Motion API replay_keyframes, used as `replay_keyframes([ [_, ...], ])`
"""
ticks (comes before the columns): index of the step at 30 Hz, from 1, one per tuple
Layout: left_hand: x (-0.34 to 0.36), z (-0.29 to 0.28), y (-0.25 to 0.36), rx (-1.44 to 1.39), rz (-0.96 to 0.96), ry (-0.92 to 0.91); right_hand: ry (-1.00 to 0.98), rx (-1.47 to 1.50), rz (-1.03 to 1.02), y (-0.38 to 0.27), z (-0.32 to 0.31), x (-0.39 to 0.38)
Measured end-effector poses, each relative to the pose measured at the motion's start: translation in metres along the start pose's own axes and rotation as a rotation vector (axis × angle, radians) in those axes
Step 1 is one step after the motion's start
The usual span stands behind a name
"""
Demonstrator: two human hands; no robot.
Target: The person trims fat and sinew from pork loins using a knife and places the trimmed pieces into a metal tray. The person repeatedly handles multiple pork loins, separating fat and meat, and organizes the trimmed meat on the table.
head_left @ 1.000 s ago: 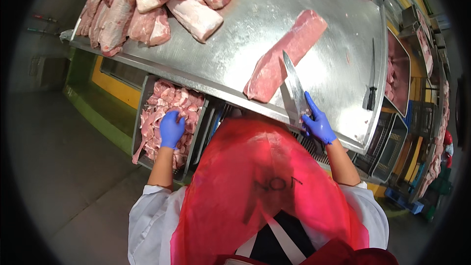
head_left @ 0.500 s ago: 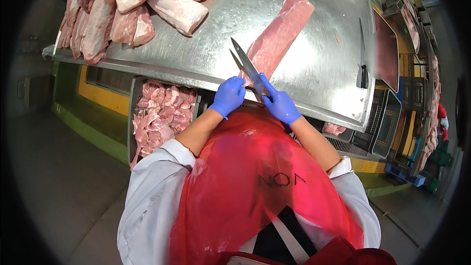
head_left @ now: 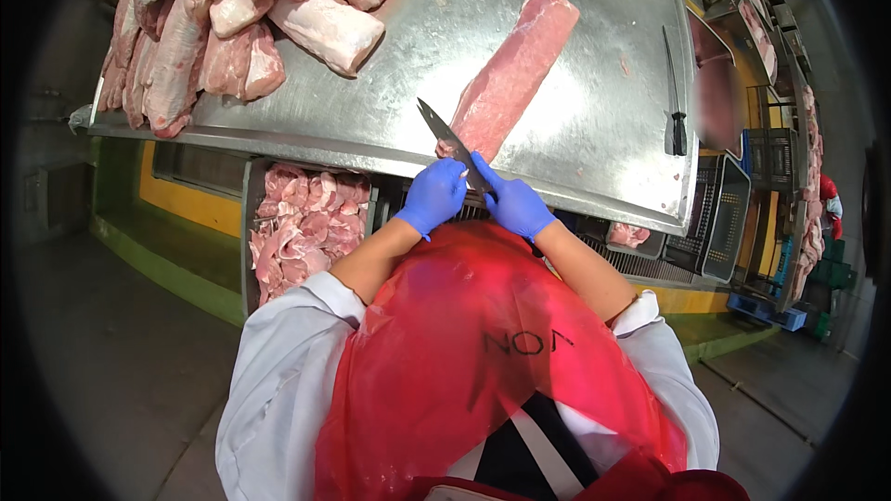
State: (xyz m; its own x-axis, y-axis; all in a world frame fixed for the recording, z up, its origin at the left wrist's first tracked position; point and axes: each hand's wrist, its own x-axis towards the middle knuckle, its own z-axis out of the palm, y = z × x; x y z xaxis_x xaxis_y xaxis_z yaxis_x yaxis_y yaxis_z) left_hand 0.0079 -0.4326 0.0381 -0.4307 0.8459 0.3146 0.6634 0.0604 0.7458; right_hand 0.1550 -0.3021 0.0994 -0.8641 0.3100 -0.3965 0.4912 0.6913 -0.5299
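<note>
My right hand (head_left: pixel 513 204), in a blue glove, grips a long knife (head_left: pixel 445 135), its blade angled up-left across the near end of a trimmed pink loin (head_left: pixel 515 65). My left hand (head_left: pixel 433 198), also gloved, is closed just below that end, beside the blade; a small pale bit shows at its fingertips, too small to name. The loin lies on a steel table (head_left: pixel 594 121). A second, thin knife (head_left: pixel 677 130) with a black handle lies near the table's right edge.
A pile of meat pieces (head_left: pixel 176 65) covers the table's upper left. Below the edge sits a bin of trimmings (head_left: pixel 306 227). Plastic crates (head_left: pixel 724 218) and meat trays (head_left: pixel 715 93) stand right. A person in red and white (head_left: pixel 831 204) is far right.
My left hand has left the trimmings bin for the loin's near end. My right hand and knife have moved left, the blade now lower and more slanted. The view has shifted slightly.
</note>
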Motion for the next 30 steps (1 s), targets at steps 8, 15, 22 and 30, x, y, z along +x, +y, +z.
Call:
replay_keyframes([
  [8, -0.027, -0.129, -0.004, -0.065, -0.168, 0.420, -0.052, 0.622, -0.095, -0.009, -0.102, -0.092],
  [15, -0.114, -0.153, -0.095, 0.561, -0.356, -0.156, 0.398, 1.328, -0.081, -0.009, -0.146, -0.055],
  [22, 0.007, -0.043, -0.001, -0.042, -0.525, -0.144, 0.250, 0.912, 0.192, 0.019, -0.040, -0.036],
  [30, 0.016, 0.001, -0.023, 0.281, -0.109, -0.009, 0.281, 0.451, 0.122, 0.014, -0.011, -0.014],
])
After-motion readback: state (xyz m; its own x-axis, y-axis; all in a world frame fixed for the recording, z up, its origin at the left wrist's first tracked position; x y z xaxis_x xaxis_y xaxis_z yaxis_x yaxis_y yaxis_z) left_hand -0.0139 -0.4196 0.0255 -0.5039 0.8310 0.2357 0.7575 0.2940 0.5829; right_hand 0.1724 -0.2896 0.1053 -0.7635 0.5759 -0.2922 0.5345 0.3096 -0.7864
